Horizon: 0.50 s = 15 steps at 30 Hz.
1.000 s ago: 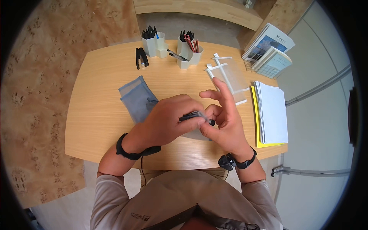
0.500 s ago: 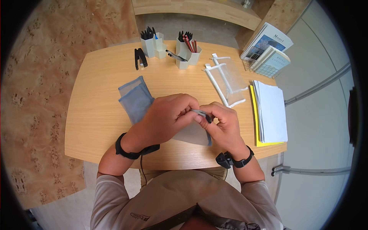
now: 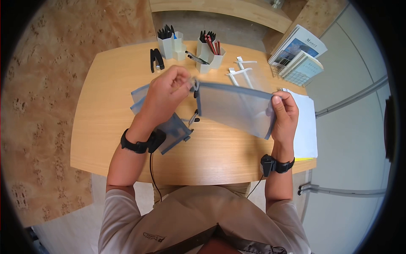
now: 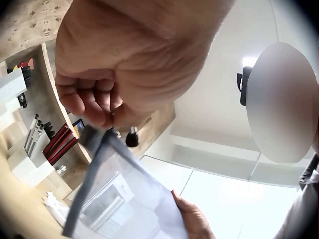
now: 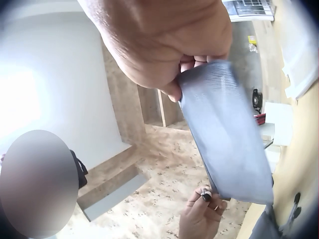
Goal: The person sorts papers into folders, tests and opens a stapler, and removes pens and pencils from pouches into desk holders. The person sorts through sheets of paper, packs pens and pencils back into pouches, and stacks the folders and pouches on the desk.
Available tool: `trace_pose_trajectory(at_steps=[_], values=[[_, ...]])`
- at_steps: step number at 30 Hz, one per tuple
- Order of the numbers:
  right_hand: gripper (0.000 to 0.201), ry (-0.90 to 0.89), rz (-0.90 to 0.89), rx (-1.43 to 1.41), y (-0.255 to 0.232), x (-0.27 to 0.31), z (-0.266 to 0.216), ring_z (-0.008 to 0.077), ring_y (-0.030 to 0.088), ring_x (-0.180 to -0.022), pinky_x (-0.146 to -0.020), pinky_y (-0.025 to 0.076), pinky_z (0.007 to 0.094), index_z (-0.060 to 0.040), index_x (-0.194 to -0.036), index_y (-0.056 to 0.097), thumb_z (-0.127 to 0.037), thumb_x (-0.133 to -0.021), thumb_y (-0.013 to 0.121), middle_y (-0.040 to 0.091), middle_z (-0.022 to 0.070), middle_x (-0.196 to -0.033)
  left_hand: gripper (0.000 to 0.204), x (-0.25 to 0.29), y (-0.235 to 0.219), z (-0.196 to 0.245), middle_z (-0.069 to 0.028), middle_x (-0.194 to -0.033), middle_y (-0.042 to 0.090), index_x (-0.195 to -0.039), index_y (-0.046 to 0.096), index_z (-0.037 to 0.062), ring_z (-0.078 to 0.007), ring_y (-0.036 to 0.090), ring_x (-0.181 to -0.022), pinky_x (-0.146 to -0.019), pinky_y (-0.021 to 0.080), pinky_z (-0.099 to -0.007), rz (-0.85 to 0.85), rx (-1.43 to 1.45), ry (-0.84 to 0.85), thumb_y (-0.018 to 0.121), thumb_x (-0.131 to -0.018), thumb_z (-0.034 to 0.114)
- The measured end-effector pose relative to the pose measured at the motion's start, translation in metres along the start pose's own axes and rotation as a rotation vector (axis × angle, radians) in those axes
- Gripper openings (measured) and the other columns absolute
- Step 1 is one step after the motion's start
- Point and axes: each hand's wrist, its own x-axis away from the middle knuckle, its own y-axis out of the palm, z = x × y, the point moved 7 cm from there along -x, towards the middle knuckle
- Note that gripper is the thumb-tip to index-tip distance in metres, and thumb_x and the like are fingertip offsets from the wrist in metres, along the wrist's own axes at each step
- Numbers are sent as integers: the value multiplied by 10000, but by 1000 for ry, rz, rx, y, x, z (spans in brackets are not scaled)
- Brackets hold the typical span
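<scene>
A translucent blue-grey mesh zip pouch (image 3: 234, 106) is stretched out in the air between both hands. My left hand (image 3: 164, 94) pinches the small cord loop at its upper left corner, where a black zip pull hangs. At the opposite end, my right hand (image 3: 286, 116) grips the pouch's edge, thumb on the near face. In the right wrist view the pouch (image 5: 224, 132) hangs down from the right fingers. More blue-grey pouches (image 3: 171, 134) lie on the desk beneath the left forearm, partly hidden by it. A cord loop with black ends sticks out from them.
White-trimmed clear pouches (image 3: 243, 76) lie behind the held one. Pen holders (image 3: 166, 48) with pens and pencils and a black stapler (image 3: 157, 60) stand along the desk's back. Books (image 3: 302, 67) fill a wire rack at the right, with stacked paper (image 3: 305, 131) in front.
The hands were close together over the desk, working at the cord end. They have moved apart, the left up and the right outward, spreading the pouch between them and lifting it.
</scene>
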Motion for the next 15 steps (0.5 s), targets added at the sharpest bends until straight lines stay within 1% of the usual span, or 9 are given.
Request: trace_pose_trajectory(at_steps=[1, 2, 4, 8, 9, 11, 12, 14, 15], values=[[110, 75, 29, -181, -3, 1, 12, 58, 534, -689, -630, 448, 215, -35, -1043, 681, -136, -1000, 685, 628, -21, -823, 264, 0, -3, 0, -40, -1013, 657, -1166, 613, 7, -108, 585, -925, -840, 488, -274, 129, 69, 128, 684, -944, 131], [103, 151, 60, -364, -4, 3, 25, 63, 548, -693, -633, 460, 218, -42, -1041, 673, -140, -1009, 672, 632, -14, -829, 264, 0, 2, -9, -40, -1013, 657, -1166, 613, 7, -108, 585, -925, -840, 488, -274, 126, 67, 124, 684, -944, 131], [94, 215, 69, -441, 2, 5, 44, 70, 562, -698, -631, 471, 225, -47, -1037, 668, -138, -1014, 661, 639, -8, -835, 400, 2, 34, -40, -95, -1067, 671, -1226, 592, -21, -142, 624, -1002, -901, 509, -303, -193, 614, -235, 732, -922, 197], [83, 349, 135, -500, 22, 22, 91, 89, 596, -718, -636, 490, 248, -59, -1031, 671, -138, -1014, 653, 659, 9, -846, 412, 6, 52, -38, -88, -1071, 687, -1208, 606, -34, -139, 625, -979, -875, 516, -310, -403, 655, -257, 750, -900, 198], [83, 342, 156, -484, 18, 22, 92, 89, 596, -718, -636, 490, 248, -59, -1031, 671, -138, -1014, 653, 659, 9, -846, 413, 5, 46, -42, -90, -1041, 687, -1201, 614, -29, -137, 624, -946, -866, 515, -297, -421, 476, -288, 756, -892, 204], [170, 406, 65, -127, 12, 16, 98, 111, 609, -737, -654, 505, 271, -28, -1081, 677, -166, -982, 694, 673, 43, -859, 414, 2, 39, -50, -91, -1011, 686, -1194, 621, -24, -134, 623, -913, -857, 513, -283, -455, 307, -304, 762, -883, 211], [170, 406, 82, -119, 0, 12, 103, 111, 609, -737, -654, 505, 271, -28, -1081, 677, -166, -982, 694, 673, 43, -859, 370, 2, 37, -57, -84, -968, 689, -1174, 638, -18, -168, 639, -864, -824, 518, -313, -512, 173, -333, 746, -878, 175], [304, 190, 16, 422, -14, -2, 90, 145, 626, -778, -722, 515, 281, -5, -1145, 674, -197, -924, 754, 683, 101, -946, 329, 5, 34, -78, -76, -926, 693, -1155, 654, -11, -201, 655, -816, -790, 523, -343, -566, 35, -357, 731, -872, 139], [416, 211, 29, 609, -21, -5, 80, 233, 657, -915, -811, 532, 338, -3, -1216, 652, -207, -878, 783, 673, 163, -1092, 344, 3, 31, -91, -104, -954, 698, -1155, 652, -1, -258, 662, -851, -808, 524, -358, -444, -140, -209, 738, -853, 138]])
